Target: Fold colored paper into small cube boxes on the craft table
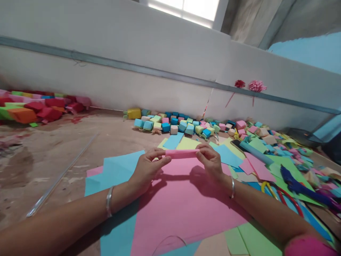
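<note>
You have a narrow folded strip of pink paper point(182, 154) stretched level in front of you, just above a large pink paper sheet point(183, 199). Your left hand point(149, 165) pinches its left end between thumb and fingers, and your right hand point(211, 161) pinches its right end; the two hands are apart, with the strip spanning between them. Under the large pink sheet, light blue paper sheets point(118, 165) stick out on your left. To your right lie a rolled teal paper tube point(256, 153), a dark phone point(238, 145), scissors with red handles point(290, 199) and a blue and purple tool point(301, 186) on green paper. Beyond the sheets, small pastel and blue paper cubes point(174, 122) line the surface point(71, 153) near the white wall point(149, 85). Farther left, you have a pile of red, orange and green paper blocks point(42, 108), and a clear thin rod point(62, 174) lies nearer you.
</note>
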{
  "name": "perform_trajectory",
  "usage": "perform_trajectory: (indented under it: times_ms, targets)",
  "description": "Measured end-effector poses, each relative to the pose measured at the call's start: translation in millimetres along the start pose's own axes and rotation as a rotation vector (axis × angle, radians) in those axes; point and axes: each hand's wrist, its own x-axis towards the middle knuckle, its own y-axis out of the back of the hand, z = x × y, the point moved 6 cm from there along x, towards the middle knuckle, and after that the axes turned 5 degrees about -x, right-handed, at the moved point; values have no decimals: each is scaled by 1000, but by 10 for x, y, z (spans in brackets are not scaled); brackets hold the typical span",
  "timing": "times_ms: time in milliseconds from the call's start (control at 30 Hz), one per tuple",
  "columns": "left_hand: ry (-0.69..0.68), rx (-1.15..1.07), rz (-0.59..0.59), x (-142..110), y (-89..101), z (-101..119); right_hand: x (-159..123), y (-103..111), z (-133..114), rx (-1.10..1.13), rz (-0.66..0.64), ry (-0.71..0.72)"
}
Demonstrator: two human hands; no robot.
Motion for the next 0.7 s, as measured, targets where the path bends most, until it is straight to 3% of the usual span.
perform_trajectory:
  times_ms: [100,267,367,533,700]
  targets:
    - [70,-43,-49,11,-23,-77,4,-5,-51,-29,-7,20]
    - [20,55,-10,54,7,-42,0,8,-58,-75,-24,-3]
    - [62,70,-45,52,-19,-52,7,28,-79,-129,-24,-2]
    - [197,4,-112,13,-64,-152,10,26,-245,-221,-25,146]
    - [214,-7,-110,27,-44,-186,4,32,-336,-263,-30,235]
